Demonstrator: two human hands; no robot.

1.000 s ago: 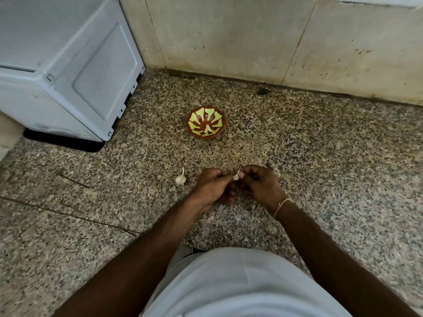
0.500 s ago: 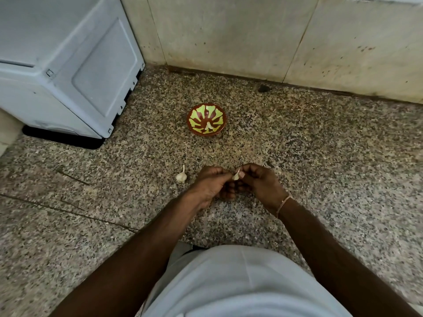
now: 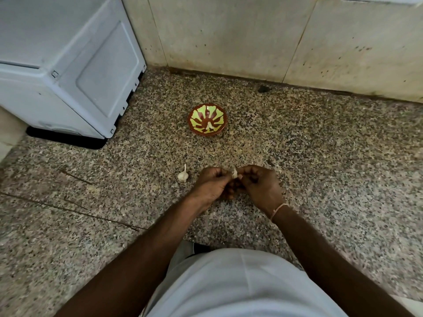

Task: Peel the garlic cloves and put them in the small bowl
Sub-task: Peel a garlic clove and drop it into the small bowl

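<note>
Step in hand: peeling. Our left hand and right hand both pinch one garlic clove between curled fingertips, low over the floor. Next, we judge: strip the skin, carry the clove to the small bowl at 12 o'clock, which already holds a pale piece. The garlic bulb lies at 9 o'clock of the hands. A grey appliance stands at 10 o'clock, off the path.

Left hand and right hand together pinch one garlic clove above the floor; garlic bulb lies beside; small bowl beyond.
</note>
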